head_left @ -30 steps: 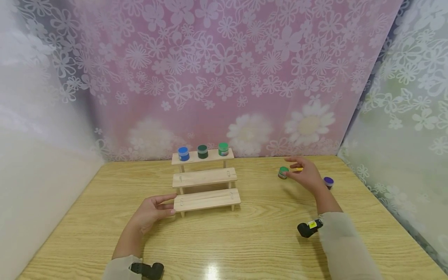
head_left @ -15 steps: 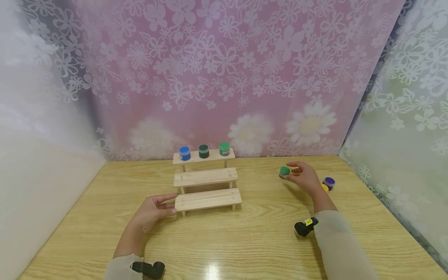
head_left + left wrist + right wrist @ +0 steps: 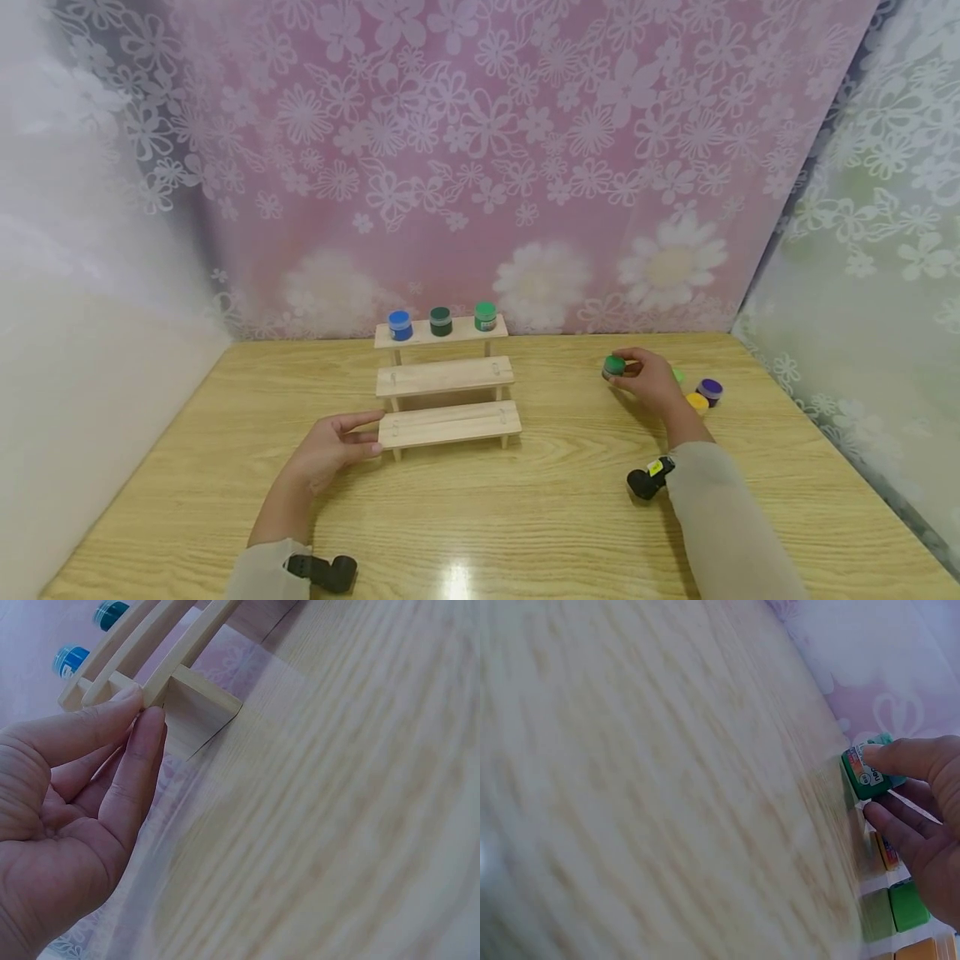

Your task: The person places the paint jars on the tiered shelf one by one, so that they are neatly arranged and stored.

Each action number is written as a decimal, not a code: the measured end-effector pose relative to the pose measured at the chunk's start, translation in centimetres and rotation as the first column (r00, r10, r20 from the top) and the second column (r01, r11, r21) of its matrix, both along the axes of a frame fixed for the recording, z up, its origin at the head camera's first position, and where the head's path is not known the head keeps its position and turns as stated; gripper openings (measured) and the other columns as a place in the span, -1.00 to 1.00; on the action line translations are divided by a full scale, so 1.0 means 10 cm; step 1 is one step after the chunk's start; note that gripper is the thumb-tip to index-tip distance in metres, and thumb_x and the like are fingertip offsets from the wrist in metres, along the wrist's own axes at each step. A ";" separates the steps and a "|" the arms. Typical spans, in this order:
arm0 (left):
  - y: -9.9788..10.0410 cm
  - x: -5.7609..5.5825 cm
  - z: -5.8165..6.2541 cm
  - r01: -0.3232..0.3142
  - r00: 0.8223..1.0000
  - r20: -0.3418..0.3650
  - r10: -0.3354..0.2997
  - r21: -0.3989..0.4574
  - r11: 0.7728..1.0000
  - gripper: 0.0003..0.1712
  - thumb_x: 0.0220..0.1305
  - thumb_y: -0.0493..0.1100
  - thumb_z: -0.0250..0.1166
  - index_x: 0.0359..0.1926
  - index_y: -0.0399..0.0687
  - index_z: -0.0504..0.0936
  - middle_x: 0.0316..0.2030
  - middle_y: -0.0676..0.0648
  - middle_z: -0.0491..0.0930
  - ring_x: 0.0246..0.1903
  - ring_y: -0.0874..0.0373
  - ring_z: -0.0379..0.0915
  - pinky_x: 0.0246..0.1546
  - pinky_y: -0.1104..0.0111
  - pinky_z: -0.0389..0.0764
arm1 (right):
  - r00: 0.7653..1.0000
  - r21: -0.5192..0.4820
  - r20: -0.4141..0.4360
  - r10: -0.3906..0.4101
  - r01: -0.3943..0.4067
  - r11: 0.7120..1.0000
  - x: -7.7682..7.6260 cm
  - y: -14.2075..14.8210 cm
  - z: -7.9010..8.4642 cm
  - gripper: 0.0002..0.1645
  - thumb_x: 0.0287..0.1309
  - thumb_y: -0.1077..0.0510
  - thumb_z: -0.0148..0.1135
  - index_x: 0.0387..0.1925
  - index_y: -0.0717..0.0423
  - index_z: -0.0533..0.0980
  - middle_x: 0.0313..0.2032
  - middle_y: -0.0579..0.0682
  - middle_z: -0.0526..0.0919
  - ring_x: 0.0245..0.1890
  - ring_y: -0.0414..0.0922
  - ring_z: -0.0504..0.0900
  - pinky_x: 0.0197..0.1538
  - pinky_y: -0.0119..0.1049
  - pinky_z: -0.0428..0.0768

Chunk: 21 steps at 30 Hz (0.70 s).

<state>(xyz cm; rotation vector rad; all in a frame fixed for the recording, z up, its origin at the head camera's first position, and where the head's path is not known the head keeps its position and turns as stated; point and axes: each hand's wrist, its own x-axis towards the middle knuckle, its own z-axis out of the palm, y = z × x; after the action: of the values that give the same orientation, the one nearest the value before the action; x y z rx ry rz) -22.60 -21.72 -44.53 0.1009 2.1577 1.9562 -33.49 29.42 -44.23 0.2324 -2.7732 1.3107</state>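
Note:
My left hand [image 3: 330,454] pinches the left end of the lowest step of a three-step wooden display stand [image 3: 450,427]; the left wrist view shows the thumb and fingertips at the board's end [image 3: 156,688]. Off to the right, my right hand [image 3: 651,383] holds a small green paint jar [image 3: 613,367] between thumb and fingers. Its printed label [image 3: 864,769] faces the right wrist camera, with the thumb across it. On the stand's top step are a blue paint jar [image 3: 401,327], a dark green one [image 3: 441,322] and a lighter green one [image 3: 485,317].
Beside the right hand stand a purple jar [image 3: 709,392], a yellow jar [image 3: 697,404] and a light green jar [image 3: 678,375] partly hidden by the hand. The wooden table [image 3: 465,508] meets a pink flowered curtain [image 3: 480,167] at the back.
My right fingers have closed round the green jar, and the hand and forearm have shifted slightly left, uncovering the yellow and light green jars. My left hand stays at the stand.

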 end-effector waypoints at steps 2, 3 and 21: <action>0.00 0.00 0.00 -0.004 1.000 0.006 0.004 0.001 1.000 -0.33 0.17 -0.35 0.40 0.31 -0.28 0.43 0.28 -0.36 0.30 0.03 0.00 0.52 -0.04 0.25 0.61 | 1.000 0.001 -0.007 0.001 -0.001 1.000 0.00 -0.01 0.01 -0.35 0.24 0.25 0.30 0.32 0.30 0.34 0.12 0.35 0.47 0.09 0.25 0.48 0.05 0.07 0.56; 0.00 0.00 0.00 -0.004 1.000 0.008 0.004 0.001 1.000 -0.33 0.17 -0.35 0.40 0.31 -0.28 0.43 0.29 -0.36 0.29 0.04 0.00 0.52 -0.04 0.25 0.61 | 1.000 0.002 -0.009 0.000 0.000 1.000 0.00 -0.02 0.01 -0.35 0.24 0.26 0.30 0.31 0.31 0.34 0.12 0.35 0.47 0.08 0.25 0.48 0.05 0.06 0.56; 0.01 0.00 0.00 -0.021 1.000 0.004 0.021 0.004 1.000 -0.34 0.16 -0.37 0.40 0.30 -0.30 0.45 0.25 -0.35 0.35 0.00 0.02 0.54 -0.08 0.26 0.63 | 0.999 0.030 -0.023 -0.036 0.037 0.999 -0.02 -0.09 0.00 -0.47 0.25 0.19 0.31 0.23 0.24 0.46 0.12 0.30 0.49 0.04 0.21 0.52 0.00 0.04 0.59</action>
<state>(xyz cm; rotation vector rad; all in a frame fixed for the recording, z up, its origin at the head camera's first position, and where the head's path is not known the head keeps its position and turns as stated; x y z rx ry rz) -22.64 -21.64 -44.54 0.0756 2.1607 1.9704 -33.65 28.55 -44.19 0.1957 -2.7668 1.2514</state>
